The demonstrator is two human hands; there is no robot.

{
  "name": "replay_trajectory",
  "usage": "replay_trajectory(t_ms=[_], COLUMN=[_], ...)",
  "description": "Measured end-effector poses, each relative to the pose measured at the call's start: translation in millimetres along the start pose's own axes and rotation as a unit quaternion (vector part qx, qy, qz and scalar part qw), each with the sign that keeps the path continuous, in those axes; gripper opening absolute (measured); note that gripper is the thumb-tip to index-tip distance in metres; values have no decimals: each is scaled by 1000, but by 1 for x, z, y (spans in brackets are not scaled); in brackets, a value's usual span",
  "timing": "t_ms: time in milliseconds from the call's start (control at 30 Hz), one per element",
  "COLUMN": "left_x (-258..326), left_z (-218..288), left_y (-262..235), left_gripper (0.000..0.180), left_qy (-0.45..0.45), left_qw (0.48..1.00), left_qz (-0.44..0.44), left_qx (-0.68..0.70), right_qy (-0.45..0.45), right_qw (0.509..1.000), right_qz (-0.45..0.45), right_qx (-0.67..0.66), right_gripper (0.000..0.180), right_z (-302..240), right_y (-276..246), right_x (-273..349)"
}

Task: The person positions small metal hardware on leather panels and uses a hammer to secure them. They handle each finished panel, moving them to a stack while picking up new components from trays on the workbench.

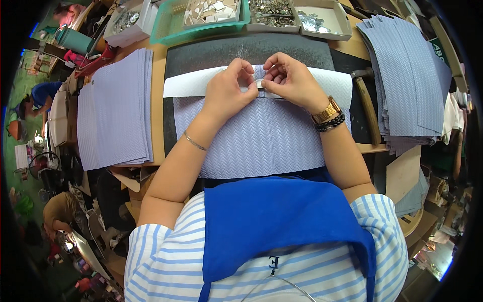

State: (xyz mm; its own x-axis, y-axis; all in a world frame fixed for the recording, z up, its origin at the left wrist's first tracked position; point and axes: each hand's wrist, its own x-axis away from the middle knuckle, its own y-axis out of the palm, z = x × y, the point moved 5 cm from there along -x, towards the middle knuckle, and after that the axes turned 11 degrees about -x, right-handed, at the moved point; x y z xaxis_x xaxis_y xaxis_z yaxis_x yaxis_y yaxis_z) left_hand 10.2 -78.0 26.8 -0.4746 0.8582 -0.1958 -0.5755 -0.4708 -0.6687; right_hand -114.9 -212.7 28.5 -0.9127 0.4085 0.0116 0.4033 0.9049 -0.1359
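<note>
A lavender panel with an embossed woven pattern [261,136] lies before me, its far edge folded back to show a white underside [332,83]. My left hand [232,85] is closed in a pinch at the middle of the fold. Opposite it, my right hand [294,83] pinches too, thumb and forefinger together. Between the fingertips of both is a small whitish piece [260,84], mostly covered, so its kind is unclear. A dark slot or gap shows just beneath it. The panel rests over a black work slab [201,53].
Stacks of lavender panels stand left [121,110] and right [407,85]. A wooden-handled hammer [368,108] lies right of the slab. Behind it are a green basket [168,25] with pale pieces and boxes of metal parts [324,20]. Other people [65,211] work at far left.
</note>
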Motion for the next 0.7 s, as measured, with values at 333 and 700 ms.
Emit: replay_trajectory(t_ms=[333,700], left_x=[5,5], left_z=[-8,2], left_y=[-4,-8], left_gripper=[23,23], left_qy=[12,-24], left_qw=[999,1000], left_qz=[16,-18], left_qx=[28,4], right_qy=[-36,-26], right_qw=[998,995], right_qz=[-16,61], right_qx=[-43,70], right_gripper=[26,25], right_z=[7,-13], right_y=[9,17], right_x=[-8,-2])
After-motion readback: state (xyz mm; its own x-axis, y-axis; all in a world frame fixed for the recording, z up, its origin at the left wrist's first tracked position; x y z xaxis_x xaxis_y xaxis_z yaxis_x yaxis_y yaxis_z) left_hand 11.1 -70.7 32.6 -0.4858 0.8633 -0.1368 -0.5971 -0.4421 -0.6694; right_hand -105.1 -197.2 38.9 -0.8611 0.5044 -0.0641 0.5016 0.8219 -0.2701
